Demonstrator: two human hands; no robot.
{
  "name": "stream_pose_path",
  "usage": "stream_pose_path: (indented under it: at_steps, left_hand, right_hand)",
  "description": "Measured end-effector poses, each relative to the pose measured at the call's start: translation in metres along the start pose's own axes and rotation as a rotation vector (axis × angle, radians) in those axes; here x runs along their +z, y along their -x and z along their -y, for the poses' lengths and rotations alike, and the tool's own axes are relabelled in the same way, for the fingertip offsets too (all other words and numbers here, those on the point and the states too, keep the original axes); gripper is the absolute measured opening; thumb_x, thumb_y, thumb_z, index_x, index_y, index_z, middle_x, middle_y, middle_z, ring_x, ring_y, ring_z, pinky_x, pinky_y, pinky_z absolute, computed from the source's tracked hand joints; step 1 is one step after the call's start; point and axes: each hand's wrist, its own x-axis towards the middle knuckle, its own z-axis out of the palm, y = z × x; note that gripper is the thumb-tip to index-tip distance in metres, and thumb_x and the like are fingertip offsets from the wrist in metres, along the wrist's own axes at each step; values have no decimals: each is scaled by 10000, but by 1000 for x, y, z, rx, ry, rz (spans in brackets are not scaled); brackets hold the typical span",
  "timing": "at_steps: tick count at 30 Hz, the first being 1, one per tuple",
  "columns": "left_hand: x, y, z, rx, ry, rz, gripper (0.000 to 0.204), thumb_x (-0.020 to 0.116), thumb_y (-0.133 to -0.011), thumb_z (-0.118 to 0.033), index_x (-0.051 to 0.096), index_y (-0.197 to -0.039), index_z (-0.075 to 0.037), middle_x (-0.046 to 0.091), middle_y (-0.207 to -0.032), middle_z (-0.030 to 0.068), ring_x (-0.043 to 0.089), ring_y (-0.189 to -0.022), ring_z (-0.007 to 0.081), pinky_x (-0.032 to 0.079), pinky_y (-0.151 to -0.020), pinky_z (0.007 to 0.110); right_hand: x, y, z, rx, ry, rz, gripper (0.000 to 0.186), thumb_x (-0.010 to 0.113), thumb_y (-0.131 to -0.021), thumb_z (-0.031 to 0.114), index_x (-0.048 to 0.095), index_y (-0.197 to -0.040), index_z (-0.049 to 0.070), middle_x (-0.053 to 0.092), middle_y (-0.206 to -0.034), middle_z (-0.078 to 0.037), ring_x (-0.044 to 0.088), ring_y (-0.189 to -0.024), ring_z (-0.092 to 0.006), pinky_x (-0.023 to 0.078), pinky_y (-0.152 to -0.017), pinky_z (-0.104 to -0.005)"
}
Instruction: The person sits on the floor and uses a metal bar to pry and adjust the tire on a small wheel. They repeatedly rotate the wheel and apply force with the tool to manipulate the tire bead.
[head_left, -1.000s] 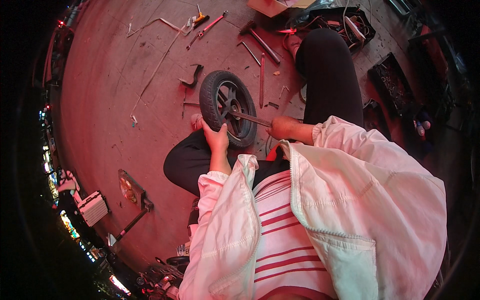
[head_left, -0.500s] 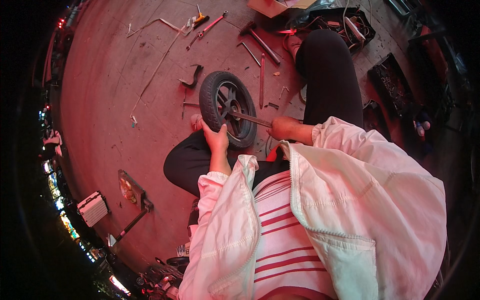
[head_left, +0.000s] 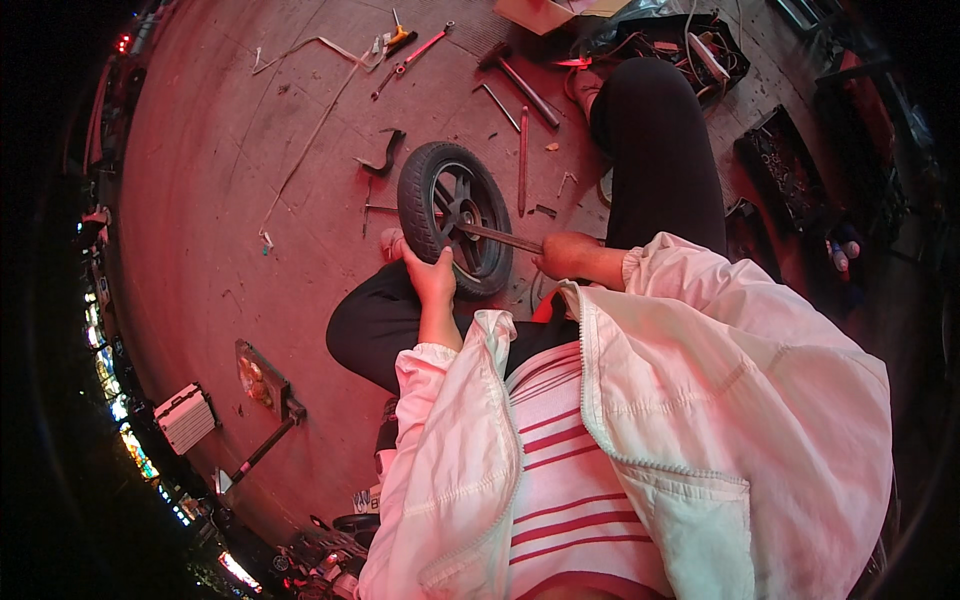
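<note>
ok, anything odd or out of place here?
Mostly clutter: the hammer lies loose on the floor, and a pale strap trails untidily across it. The wheel tilts, but the left hand holds it. No damage I can make out.

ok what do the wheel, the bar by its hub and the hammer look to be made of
Tire: matte black rubber, by its grooved tread.
Rim: dark, slight sheen; probably painted metal, possibly plastic.
Bar: likely dull steel, being thin, straight and grey-brown.
Hammer: dark head, probably steel; the handle's bright streak suggests smooth metal.
</note>
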Motion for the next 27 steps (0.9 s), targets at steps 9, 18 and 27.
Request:
stream_pose_path:
  at_steps: [9,18,27]
  left_hand:
    - [1,-8,25,16,39,-107,773,761,-718,-113,327,-1333,66,454,-1320,230,479,-1211,290,352,-1038,344]
    - [1,-6,10,-180,-187,-124,750,806,-688,-331,446,-1204,77,565,-1145,246,574,-1056,333,428,-949,377]
    - [1,-10,27,47,-156,-109,841,817,-621,-285,412,-1249,102,533,-1205,277,535,-1125,375,409,-979,392]
  right_hand:
    - [-1,3,2,-2,15,-8,447,539,-869,445,695,-1007,49,677,-978,-186,657,-930,-350,512,-815,-464]
    - [2,-3,-2,11,23,32,454,535,-869,446,698,-997,43,678,-963,-185,659,-915,-349,514,-800,-460]
    - [1,-3,-2,-14,49,57,448,537,-868,450,698,-1006,55,679,-970,-180,659,-917,-350,514,-800,-458]
